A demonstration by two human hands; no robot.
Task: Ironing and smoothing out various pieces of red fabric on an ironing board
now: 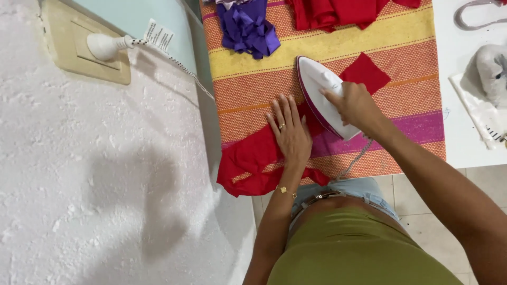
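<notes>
At frame centre, the left hand (291, 134) lies flat, fingers spread, on 1 red cloth (253, 161); the right hand (355, 105) grips 1 white iron (317, 87) on the striped bench (401, 47).

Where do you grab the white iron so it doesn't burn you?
Grab the iron by its top handle, coming from above and behind, just as the right hand wraps it now. Its flat plate faces down on the red cloth, so the handle side stays up. The left hand lies flat beside it.

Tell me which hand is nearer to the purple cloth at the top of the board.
Left. The left hand lies flat on the red cloth, below the purple cloth. The right hand holds the iron, farther right.
</notes>
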